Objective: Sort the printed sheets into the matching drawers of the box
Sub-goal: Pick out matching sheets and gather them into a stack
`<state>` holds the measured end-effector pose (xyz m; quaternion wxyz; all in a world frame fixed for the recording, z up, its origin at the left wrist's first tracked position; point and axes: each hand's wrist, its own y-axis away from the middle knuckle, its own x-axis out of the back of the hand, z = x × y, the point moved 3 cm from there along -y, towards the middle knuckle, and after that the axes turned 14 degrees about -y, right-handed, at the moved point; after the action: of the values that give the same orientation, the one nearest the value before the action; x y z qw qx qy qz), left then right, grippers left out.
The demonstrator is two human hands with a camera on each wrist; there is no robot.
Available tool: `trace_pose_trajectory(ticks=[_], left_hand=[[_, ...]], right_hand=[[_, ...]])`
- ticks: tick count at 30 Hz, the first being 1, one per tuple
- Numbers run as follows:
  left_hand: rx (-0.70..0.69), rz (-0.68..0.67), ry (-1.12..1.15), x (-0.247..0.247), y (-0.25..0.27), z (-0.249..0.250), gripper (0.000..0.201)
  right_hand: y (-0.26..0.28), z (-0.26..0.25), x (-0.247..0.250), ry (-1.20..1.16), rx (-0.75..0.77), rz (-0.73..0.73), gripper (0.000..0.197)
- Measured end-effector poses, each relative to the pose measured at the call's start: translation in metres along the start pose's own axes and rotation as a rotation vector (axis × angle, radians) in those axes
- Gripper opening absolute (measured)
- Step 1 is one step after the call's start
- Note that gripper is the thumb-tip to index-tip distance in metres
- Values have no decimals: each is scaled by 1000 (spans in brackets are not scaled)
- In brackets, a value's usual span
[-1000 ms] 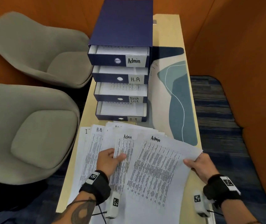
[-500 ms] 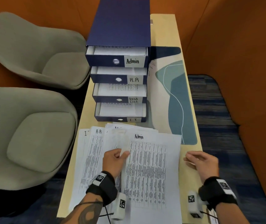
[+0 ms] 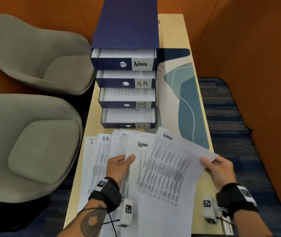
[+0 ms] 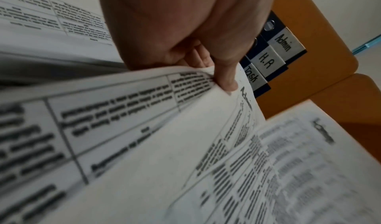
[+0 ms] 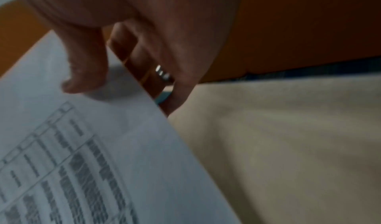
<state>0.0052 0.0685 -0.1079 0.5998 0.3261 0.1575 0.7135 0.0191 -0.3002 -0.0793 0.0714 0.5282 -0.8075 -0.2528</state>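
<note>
Under right hand [image 3: 219, 170], seemingly "Admin" sheet [image 3: 168, 170].

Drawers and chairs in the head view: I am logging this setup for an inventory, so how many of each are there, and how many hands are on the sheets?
Labelled drawers in the box: 4
Grey chairs: 2
Hands on the sheets: 2, left hand, right hand
Total: 8
</note>
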Motion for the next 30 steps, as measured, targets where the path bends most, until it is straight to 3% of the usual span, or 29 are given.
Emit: trace_pose_trajectory(ticks=[1, 3, 4, 7, 9, 13, 16, 19, 21, 23, 26, 27, 29, 30], left_hand=[[-1, -6, 10, 2, 1, 0, 38], [6, -19, 17, 5, -3, 0, 35], [-6, -8, 32, 6, 0, 5, 17], [-49, -62, 17, 2, -5, 9, 56], [-79, -115, 2, -1, 5, 27, 39], [-89, -196, 60, -16, 12, 37, 24], [-31, -200, 208, -18, 16, 38, 44], [-28, -124, 183, -15, 19, 38, 16], [3, -118, 181, -12, 17, 32, 16], [31, -181, 181, -13, 13, 24, 23], [37, -400, 117, -30, 21, 24, 28], [15, -471, 71, -37, 25, 25, 28], [-43, -591, -46, -51, 33, 25, 19], [-58, -643, -83, -56, 35, 22, 20]], right_hand=[[1, -7, 11, -65, -57, -36, 37], [3, -20, 32, -158, -167, -94, 48], [5, -26, 39, -189, -203, -114, 46], [3, -31, 41, -154, -245, -157, 43], [-2, -27, 24, -24, -215, -175, 46], [-15, -4, -23, 85, -173, -143, 16], [-19, 13, -37, 76, -165, -105, 18], [-15, 7, -27, 74, -90, -30, 31], [-11, -2, -19, -6, -88, -70, 44], [-9, -7, -14, -122, -148, -189, 62], [-10, -8, -15, -84, -178, -295, 94], [-12, -8, -16, -72, -164, -285, 88], [-17, -7, -16, -141, -173, -248, 51], [-19, -6, -14, -171, -182, -225, 43]])
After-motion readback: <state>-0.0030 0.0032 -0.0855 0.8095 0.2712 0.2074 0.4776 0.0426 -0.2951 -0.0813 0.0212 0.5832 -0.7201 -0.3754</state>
